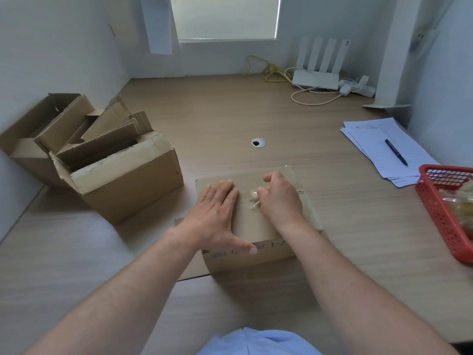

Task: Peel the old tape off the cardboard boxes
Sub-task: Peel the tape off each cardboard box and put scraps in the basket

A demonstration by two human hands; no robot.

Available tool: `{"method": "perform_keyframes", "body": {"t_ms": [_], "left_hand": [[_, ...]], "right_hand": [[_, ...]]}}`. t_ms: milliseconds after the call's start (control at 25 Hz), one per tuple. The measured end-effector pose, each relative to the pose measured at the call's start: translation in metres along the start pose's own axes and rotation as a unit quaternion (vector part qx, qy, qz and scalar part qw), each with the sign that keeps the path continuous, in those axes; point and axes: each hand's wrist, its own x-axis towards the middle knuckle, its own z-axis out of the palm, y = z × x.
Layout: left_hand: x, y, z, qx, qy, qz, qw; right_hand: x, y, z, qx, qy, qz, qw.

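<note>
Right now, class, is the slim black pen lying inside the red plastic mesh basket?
No, the slim black pen lies on the stack of white lined paper, outside the red plastic mesh basket.

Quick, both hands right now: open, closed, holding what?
Left hand: open, fingers straight, pressing flat on the cardboard box.
Right hand: closed, pinching crumpled old tape on the box top.

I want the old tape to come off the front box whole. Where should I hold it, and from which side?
Pinch the crumpled loose end of the tape, lifted off the cardboard box top, as the right hand does. Come from the right and above: the rest seems to lie flat toward that edge. The left hand steadies the box.
</note>
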Motion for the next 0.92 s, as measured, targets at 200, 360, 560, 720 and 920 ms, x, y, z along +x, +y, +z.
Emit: {"method": "perform_keyframes", "body": {"t_ms": [200, 360, 560, 720, 920], "left_hand": [[0.003, -0.004, 0.005, -0.027, 0.026, 0.009, 0.999], [0.003, -0.003, 0.006, -0.031, 0.041, 0.012, 0.999], [0.002, -0.004, 0.007, -0.018, 0.042, 0.006, 0.999], [0.0, -0.003, 0.008, -0.023, 0.043, 0.004, 0.999], [0.0, -0.003, 0.008, -0.025, 0.044, -0.001, 0.999]], "right_hand": [[0.011, 0.015, -0.015, 0.303, -0.01, 0.162, 0.939], [0.002, 0.016, -0.011, 0.076, 0.028, 0.052, 0.995], [-0.018, 0.016, 0.002, -0.159, 0.049, -0.088, 0.982], [-0.015, 0.022, 0.001, -0.212, 0.058, -0.091, 0.971], [-0.007, 0.024, -0.009, -0.083, 0.089, -0.054, 0.991]]}}
